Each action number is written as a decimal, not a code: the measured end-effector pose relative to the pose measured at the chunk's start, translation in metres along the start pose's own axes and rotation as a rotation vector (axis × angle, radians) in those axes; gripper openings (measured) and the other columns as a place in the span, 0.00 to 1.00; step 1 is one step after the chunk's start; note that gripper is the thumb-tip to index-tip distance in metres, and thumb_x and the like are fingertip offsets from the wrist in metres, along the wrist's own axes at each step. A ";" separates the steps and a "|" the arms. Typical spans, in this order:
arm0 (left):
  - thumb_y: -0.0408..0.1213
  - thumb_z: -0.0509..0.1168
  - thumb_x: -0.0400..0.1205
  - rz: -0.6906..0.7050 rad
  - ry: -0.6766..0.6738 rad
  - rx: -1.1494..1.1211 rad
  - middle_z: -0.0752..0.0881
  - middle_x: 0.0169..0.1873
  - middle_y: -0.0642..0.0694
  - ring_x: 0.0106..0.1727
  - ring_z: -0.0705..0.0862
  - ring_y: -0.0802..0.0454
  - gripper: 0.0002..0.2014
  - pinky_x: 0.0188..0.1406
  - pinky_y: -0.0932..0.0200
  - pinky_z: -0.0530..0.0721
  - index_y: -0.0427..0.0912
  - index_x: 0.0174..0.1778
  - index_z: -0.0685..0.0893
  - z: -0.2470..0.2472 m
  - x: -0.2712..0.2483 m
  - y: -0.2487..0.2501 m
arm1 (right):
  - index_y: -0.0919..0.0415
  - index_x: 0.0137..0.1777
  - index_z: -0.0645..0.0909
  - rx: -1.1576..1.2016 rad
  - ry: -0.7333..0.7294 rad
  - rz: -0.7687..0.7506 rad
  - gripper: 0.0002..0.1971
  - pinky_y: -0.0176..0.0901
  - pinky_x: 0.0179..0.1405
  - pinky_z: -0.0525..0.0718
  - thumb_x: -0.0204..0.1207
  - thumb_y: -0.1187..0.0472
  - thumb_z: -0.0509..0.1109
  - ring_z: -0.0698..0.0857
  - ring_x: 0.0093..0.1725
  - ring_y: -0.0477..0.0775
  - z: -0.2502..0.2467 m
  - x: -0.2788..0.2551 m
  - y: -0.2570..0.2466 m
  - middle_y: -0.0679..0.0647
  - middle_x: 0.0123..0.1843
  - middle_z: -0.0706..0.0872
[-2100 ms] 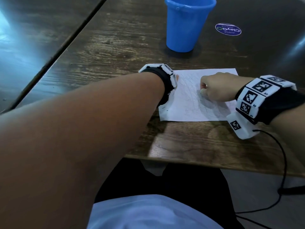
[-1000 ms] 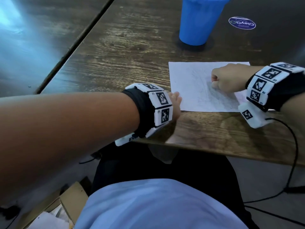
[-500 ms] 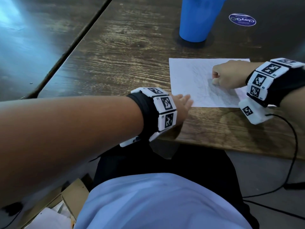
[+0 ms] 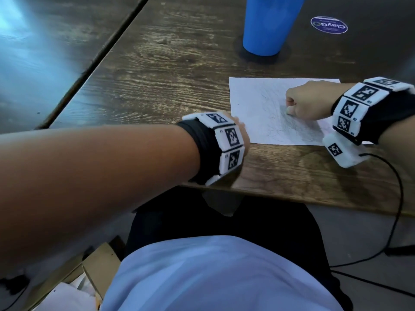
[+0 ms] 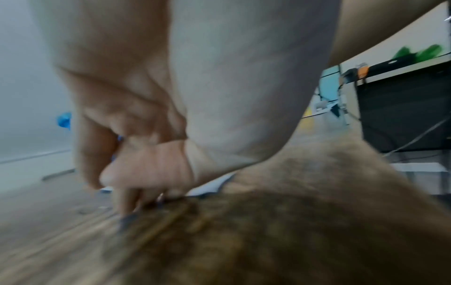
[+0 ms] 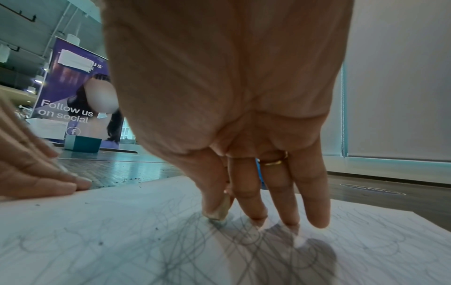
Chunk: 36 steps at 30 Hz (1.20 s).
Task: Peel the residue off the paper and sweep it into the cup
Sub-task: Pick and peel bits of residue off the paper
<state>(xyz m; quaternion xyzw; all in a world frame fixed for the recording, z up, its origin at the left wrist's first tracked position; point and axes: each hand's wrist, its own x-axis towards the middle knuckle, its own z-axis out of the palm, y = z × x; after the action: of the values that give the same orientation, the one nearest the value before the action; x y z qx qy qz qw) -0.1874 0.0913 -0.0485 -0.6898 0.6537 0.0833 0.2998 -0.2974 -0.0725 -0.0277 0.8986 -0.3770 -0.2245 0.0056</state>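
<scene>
- The paper (image 4: 269,108) is a white rectangular sheet lying flat on the dark wooden table (image 4: 175,70), close to the table's near edge; faint grey pencil scribbles cross it, densest at its middle and right, and small dark specks of residue (image 6: 100,243) dot its surface in the right wrist view.
- Its long axis runs left to right across the head view, roughly parallel to the table's near edge, with the short sides at left and right.
- The left hand (image 4: 243,136) sits at the sheet's near-left corner; in the right wrist view its fingers (image 6: 61,185) lie fairly straight and together, low against the paper's edge, holding nothing.
- The blue cup (image 4: 269,23) stands upright beyond the paper, apart from it.
- The right hand (image 4: 307,102) is on the right half of the sheet, its fingers bent downward with the tips touching the scribbled area; whether they pinch anything cannot be told.
- 1 ring (image 6: 273,159) shows on that hand.
</scene>
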 end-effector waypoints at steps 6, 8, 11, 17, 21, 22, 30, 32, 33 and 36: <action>0.42 0.73 0.81 0.030 -0.100 0.172 0.87 0.61 0.43 0.59 0.88 0.40 0.18 0.48 0.45 0.88 0.46 0.66 0.83 -0.019 0.002 -0.032 | 0.68 0.61 0.82 0.004 -0.002 -0.002 0.15 0.48 0.41 0.74 0.86 0.58 0.60 0.82 0.48 0.62 -0.001 0.002 -0.001 0.64 0.53 0.87; 0.41 0.63 0.89 0.058 0.005 0.106 0.69 0.81 0.38 0.79 0.73 0.38 0.31 0.66 0.38 0.80 0.40 0.86 0.61 -0.011 0.014 -0.029 | 0.66 0.60 0.82 0.002 0.000 -0.002 0.14 0.48 0.40 0.73 0.86 0.58 0.60 0.80 0.47 0.60 -0.001 0.002 -0.003 0.63 0.51 0.87; 0.36 0.51 0.93 0.092 0.025 0.062 0.42 0.89 0.41 0.89 0.48 0.41 0.33 0.86 0.41 0.53 0.42 0.89 0.39 0.000 0.017 -0.029 | 0.67 0.59 0.82 0.001 0.002 -0.008 0.14 0.48 0.38 0.72 0.87 0.58 0.59 0.81 0.48 0.60 -0.002 0.002 -0.003 0.62 0.51 0.87; 0.28 0.51 0.91 0.026 0.051 0.076 0.54 0.88 0.38 0.87 0.58 0.40 0.29 0.82 0.44 0.61 0.34 0.88 0.50 -0.011 0.024 -0.053 | 0.69 0.61 0.83 0.008 0.001 -0.006 0.15 0.47 0.38 0.72 0.86 0.59 0.60 0.78 0.43 0.58 -0.002 0.002 -0.002 0.65 0.53 0.88; 0.24 0.52 0.89 0.098 0.056 0.039 0.48 0.89 0.41 0.89 0.52 0.41 0.35 0.83 0.45 0.57 0.41 0.90 0.43 -0.019 0.034 -0.057 | 0.64 0.59 0.82 -0.004 -0.001 -0.001 0.13 0.47 0.37 0.72 0.86 0.58 0.59 0.82 0.48 0.60 -0.003 0.002 -0.003 0.61 0.50 0.87; 0.25 0.51 0.90 0.113 0.042 0.043 0.45 0.89 0.42 0.89 0.48 0.41 0.35 0.84 0.45 0.54 0.43 0.90 0.42 -0.017 0.038 -0.055 | 0.64 0.58 0.82 -0.006 -0.001 0.001 0.13 0.47 0.38 0.73 0.86 0.58 0.59 0.83 0.50 0.61 -0.003 0.001 -0.003 0.60 0.50 0.87; 0.33 0.68 0.85 -0.131 0.048 0.075 0.66 0.83 0.35 0.83 0.66 0.37 0.33 0.77 0.41 0.68 0.33 0.84 0.63 0.001 0.077 -0.081 | 0.58 0.54 0.79 0.004 0.006 -0.003 0.08 0.47 0.39 0.71 0.87 0.56 0.60 0.79 0.45 0.55 -0.002 0.002 0.001 0.54 0.45 0.83; 0.33 0.65 0.87 -0.080 0.067 0.054 0.57 0.87 0.38 0.87 0.57 0.40 0.37 0.80 0.39 0.63 0.38 0.88 0.52 -0.007 0.080 -0.076 | 0.59 0.54 0.79 0.003 0.013 -0.007 0.08 0.47 0.39 0.71 0.86 0.56 0.60 0.79 0.46 0.55 -0.002 0.003 0.001 0.54 0.45 0.83; 0.32 0.59 0.90 -0.049 0.083 0.020 0.51 0.89 0.39 0.89 0.51 0.41 0.36 0.82 0.39 0.58 0.39 0.89 0.46 -0.012 0.082 -0.069 | 0.58 0.54 0.79 0.002 0.014 -0.006 0.08 0.47 0.39 0.71 0.87 0.56 0.60 0.79 0.46 0.55 -0.001 0.003 0.001 0.54 0.45 0.83; 0.41 0.55 0.91 -0.034 0.048 0.094 0.52 0.89 0.41 0.88 0.53 0.39 0.32 0.81 0.35 0.60 0.46 0.89 0.49 -0.004 0.101 -0.064 | 0.57 0.53 0.78 -0.001 0.014 -0.004 0.08 0.47 0.40 0.71 0.87 0.55 0.60 0.79 0.47 0.56 0.000 0.003 0.002 0.53 0.45 0.82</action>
<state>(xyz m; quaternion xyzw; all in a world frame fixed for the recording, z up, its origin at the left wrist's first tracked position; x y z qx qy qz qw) -0.1143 0.0009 -0.0776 -0.6876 0.6523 0.0307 0.3175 -0.2969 -0.0761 -0.0281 0.9009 -0.3749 -0.2184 0.0083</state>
